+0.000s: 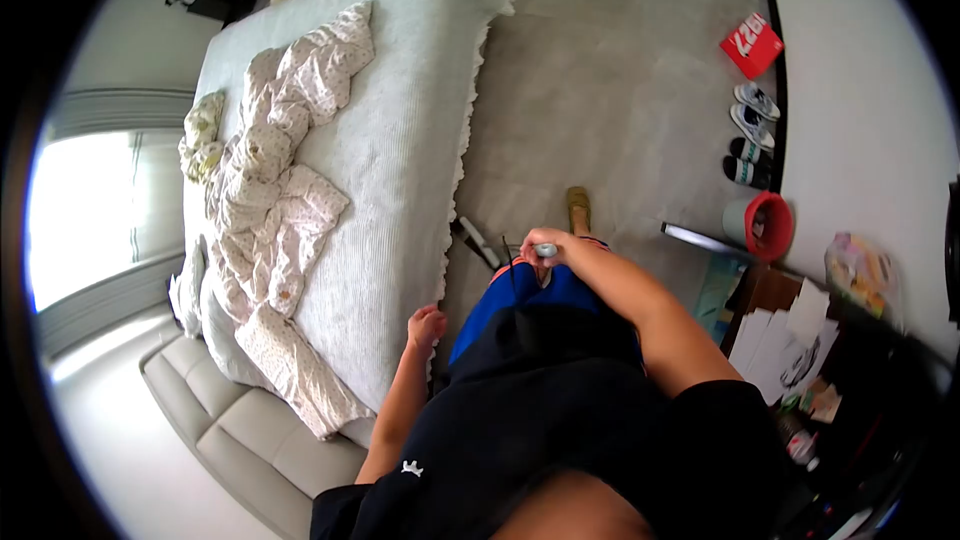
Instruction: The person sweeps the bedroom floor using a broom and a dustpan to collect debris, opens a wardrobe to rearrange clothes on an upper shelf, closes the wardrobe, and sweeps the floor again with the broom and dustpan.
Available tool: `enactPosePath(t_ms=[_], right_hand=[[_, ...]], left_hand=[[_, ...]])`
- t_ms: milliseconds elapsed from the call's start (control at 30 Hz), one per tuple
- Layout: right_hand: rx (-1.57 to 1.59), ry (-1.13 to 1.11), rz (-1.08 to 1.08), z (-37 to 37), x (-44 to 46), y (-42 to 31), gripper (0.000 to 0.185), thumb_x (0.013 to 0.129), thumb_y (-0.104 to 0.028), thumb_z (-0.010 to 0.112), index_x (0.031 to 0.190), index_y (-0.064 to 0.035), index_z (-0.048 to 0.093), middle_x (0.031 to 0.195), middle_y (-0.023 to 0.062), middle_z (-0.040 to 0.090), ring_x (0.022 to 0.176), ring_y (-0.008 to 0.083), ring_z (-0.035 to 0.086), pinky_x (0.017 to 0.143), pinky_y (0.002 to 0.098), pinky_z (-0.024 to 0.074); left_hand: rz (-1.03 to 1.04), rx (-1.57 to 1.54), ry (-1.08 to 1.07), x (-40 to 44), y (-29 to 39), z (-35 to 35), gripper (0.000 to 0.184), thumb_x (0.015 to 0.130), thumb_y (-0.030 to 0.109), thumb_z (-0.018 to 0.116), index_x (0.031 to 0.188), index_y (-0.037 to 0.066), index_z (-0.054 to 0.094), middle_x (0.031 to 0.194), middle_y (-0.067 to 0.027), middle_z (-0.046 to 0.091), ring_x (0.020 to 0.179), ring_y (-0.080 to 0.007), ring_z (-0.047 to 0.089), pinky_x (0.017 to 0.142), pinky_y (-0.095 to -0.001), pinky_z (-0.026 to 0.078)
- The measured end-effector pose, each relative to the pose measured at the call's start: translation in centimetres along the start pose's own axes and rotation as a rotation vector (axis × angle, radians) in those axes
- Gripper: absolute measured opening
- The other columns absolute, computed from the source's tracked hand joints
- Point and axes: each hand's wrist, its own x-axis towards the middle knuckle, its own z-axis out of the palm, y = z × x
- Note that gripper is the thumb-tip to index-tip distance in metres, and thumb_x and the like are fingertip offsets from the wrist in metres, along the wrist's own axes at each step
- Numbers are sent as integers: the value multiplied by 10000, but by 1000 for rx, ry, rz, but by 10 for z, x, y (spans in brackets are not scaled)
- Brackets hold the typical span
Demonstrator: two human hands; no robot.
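Observation:
My right hand is closed around a small grey-white handle end in front of my blue shorts. Most of what it belongs to is hidden below the hand, so its kind cannot be told. A thin dark cord or strap hangs just left of this hand. On the floor beside the bed, a white and black long object lies partly behind my leg; whether it joins the handle does not show. My left hand hangs by the bed's edge, fingers curled, with nothing visible in them.
A crumpled patterned quilt covers part of the bed, near a beige padded headboard. Along the right wall stand a red bag, sneakers, slides and a red-rimmed bin. A cluttered desk with papers is close on my right.

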Motion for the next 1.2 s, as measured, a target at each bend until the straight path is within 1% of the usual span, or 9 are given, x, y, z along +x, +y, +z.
enactPosePath(t_ms=[100, 167, 267, 600, 767, 900, 1033, 1100, 1200], right_hand=[[158, -124, 255, -41, -17, -70, 96, 777, -22, 431, 693, 17, 404, 642, 64, 444, 436, 48, 410, 365, 160, 353], [216, 75, 108, -34, -63, -113, 64, 766, -16, 444, 727, 26, 416, 675, 69, 455, 442, 41, 417, 355, 150, 346], [173, 79, -134, -53, -90, -171, 92, 769, -25, 456, 805, 49, 415, 713, 76, 462, 445, 35, 422, 347, 132, 339], [433, 122, -495, -67, -168, -334, 112, 759, -3, 463, 834, 46, 396, 783, 96, 455, 450, 46, 411, 349, 134, 341], [264, 152, -705, -55, -162, -336, 83, 746, -3, 473, 796, 23, 412, 731, 94, 472, 434, 64, 415, 351, 162, 356], [-39, 288, -853, -19, -191, -269, 114, 736, 7, 463, 833, -18, 410, 719, 113, 497, 406, 68, 423, 339, 180, 364], [197, 177, -652, -14, -212, -203, 204, 742, -18, 485, 914, 35, 390, 663, 114, 505, 417, 85, 431, 354, 203, 376], [296, 5, -490, -25, -210, -183, 121, 751, -24, 485, 834, 42, 428, 654, 94, 486, 426, 80, 425, 360, 195, 376], [377, 12, -242, -40, -199, -177, 89, 763, -29, 478, 796, 7, 403, 673, 81, 457, 406, 63, 421, 333, 157, 355]], left_hand=[[65, 54, 21, -9, -60, -24, 221, 745, 65, 509, 963, 41, 483, 736, -71, 544, 573, -138, 533, 426, -219, 405], [-169, -148, 106, -33, -68, -16, 231, 751, 62, 500, 980, 43, 485, 750, -73, 549, 588, -148, 542, 444, -239, 432], [-270, -216, 190, -65, -56, 16, 260, 760, 74, 504, 1018, 42, 481, 785, -74, 561, 632, -164, 562, 507, -270, 470], [-88, -116, 125, -97, 37, 130, 300, 815, 141, 505, 1097, 47, 460, 921, -57, 566, 778, -133, 561, 679, -255, 463], [-82, -83, 146, -100, 45, 153, 301, 810, 141, 506, 1089, 36, 463, 913, -64, 566, 762, -134, 561, 659, -249, 462], [-57, 30, 116, -93, 39, 156, 329, 767, 114, 536, 1071, 10, 466, 852, -83, 575, 706, -130, 554, 594, -221, 444], [-64, 155, 122, -86, 68, 161, 322, 757, 95, 535, 1048, -22, 462, 786, -79, 572, 596, -119, 530, 489, -213, 419], [-77, 176, 114, -76, 85, 164, 317, 755, 90, 535, 1039, -30, 461, 758, -70, 562, 560, -115, 517, 452, -212, 405], [-87, 137, 86, -49, 105, 161, 306, 759, 84, 532, 1034, -28, 457, 734, -54, 536, 560, -110, 505, 447, -203, 397]])
